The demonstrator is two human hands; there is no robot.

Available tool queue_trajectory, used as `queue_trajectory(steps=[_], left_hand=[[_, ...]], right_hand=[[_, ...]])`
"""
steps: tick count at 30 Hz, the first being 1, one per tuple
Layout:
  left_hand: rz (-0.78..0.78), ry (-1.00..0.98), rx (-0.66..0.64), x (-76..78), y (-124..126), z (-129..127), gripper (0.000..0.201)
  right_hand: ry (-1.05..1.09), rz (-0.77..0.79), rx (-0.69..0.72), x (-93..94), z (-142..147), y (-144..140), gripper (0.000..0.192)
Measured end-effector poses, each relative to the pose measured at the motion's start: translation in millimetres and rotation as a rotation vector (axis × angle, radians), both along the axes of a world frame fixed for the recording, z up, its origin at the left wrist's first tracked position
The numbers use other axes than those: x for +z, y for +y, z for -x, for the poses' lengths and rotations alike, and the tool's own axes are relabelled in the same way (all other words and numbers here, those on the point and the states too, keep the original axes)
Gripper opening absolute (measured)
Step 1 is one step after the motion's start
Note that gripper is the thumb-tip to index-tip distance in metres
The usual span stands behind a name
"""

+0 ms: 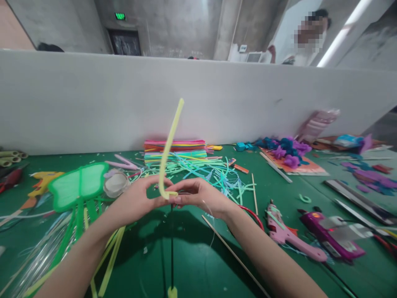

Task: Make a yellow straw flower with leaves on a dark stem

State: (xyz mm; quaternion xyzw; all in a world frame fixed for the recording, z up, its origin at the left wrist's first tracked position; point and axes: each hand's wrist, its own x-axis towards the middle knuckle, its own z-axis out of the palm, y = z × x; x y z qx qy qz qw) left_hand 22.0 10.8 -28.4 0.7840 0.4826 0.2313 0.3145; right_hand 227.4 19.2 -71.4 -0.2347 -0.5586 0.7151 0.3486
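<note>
A yellow pipe cleaner [169, 149] stands up from my fingertips, its lower end bent sharply to the right. My left hand [149, 194] pinches it close to the bend. The fingertips of my right hand [198, 194] meet the left ones at its short bent end. Below the fingers a thin black rod [172, 248] runs down to a yellow piece [172, 292] at the bottom edge; its top is hidden at the fingertips. A fine clear thread [213, 231] hangs beside my right wrist.
Bundled coloured stems [175, 147] and loose strands lie behind my hands. Left are a green winged shape [79, 186], a yellow glue gun [43, 182] and a roll of tape [116, 184]. A pink glue gun [291, 236] lies right. A white partition [93, 99] stands behind; a person is beyond it.
</note>
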Motion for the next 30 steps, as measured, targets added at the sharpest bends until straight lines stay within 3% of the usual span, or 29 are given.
queue_trajectory(steps=[5, 11, 17, 23, 30], left_hand=[[0.118, 0.035, -0.087, -9.5, 8.4, 1.4, 0.021], [0.283, -0.073, -0.127, -18.4, 16.5, 5.6, 0.024], [0.172, 0.012, -0.118, -17.5, 16.1, 3.9, 0.024], [0.168, 0.038, -0.106, -19.8, 14.7, -1.4, 0.029], [0.166, 0.043, -0.117, -23.8, 15.4, -3.8, 0.035]], right_hand=[[-0.098, 0.106, 0.054, 2.2, -9.4, 1.6, 0.030], [-0.175, 0.023, 0.044, 11.7, -14.8, -0.9, 0.023], [-0.369, -0.201, -0.053, 14.6, -11.3, -4.3, 0.023], [-0.504, -0.403, -0.238, 11.1, -4.0, -7.4, 0.012], [-0.416, -0.313, -0.172, 5.1, -4.2, -4.8, 0.011]])
